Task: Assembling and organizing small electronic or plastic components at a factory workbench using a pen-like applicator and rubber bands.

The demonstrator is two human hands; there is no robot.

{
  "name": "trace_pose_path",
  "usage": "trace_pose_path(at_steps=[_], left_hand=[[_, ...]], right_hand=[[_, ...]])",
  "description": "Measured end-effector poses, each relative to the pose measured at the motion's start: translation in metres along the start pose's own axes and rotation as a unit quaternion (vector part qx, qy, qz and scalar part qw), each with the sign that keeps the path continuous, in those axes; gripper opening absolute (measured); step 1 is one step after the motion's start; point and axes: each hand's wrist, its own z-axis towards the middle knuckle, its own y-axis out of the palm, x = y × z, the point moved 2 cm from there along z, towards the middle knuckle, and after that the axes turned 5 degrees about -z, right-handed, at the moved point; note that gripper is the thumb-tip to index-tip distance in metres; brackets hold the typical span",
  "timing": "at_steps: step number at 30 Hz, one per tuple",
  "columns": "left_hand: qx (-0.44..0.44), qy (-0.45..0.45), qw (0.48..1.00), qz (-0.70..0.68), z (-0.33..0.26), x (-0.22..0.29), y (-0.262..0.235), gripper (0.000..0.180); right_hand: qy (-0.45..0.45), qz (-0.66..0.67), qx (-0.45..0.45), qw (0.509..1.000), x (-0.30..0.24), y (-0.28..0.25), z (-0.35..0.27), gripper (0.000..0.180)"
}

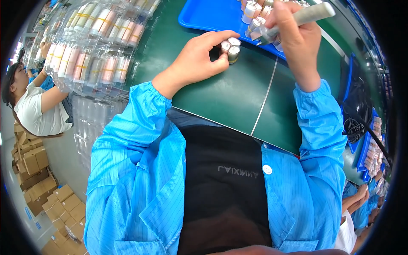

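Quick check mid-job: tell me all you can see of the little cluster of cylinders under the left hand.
The cluster of small cylinders stands upright on the dark green table, just in front of the blue tray. Three show: short, metallic-looking silver bodies with pale pinkish-white tops, pressed side by side. The left hand curls around them, fingertips over the far side and thumb against the near one. The right hand holds a grey pen-like tool just beside them, not touching.

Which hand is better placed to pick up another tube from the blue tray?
Probably the right hand: it hovers over the blue tray among the tubes. The left hand is clamped on small cylinders.
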Motion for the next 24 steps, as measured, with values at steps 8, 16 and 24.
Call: trace_pose_path(at_steps=[8, 16, 24], left_hand=[[0.039, 0.022, 0.998, 0.037, -0.001, 0.009, -0.006, 0.051], [-0.002, 0.020, 0.998, 0.057, -0.002, 0.004, -0.003, 0.044], [-0.013, 0.024, 0.996, 0.086, -0.001, 0.004, -0.003, 0.042]], right_hand=[[0.002, 0.009, -0.062, 0.998, -0.003, 0.006, -0.001, 0.029], [0.034, -0.011, -0.096, 0.995, 0.004, 0.013, -0.004, 0.025], [0.035, -0.065, -0.107, 0.992, 0.005, 0.018, -0.003, 0.026]])
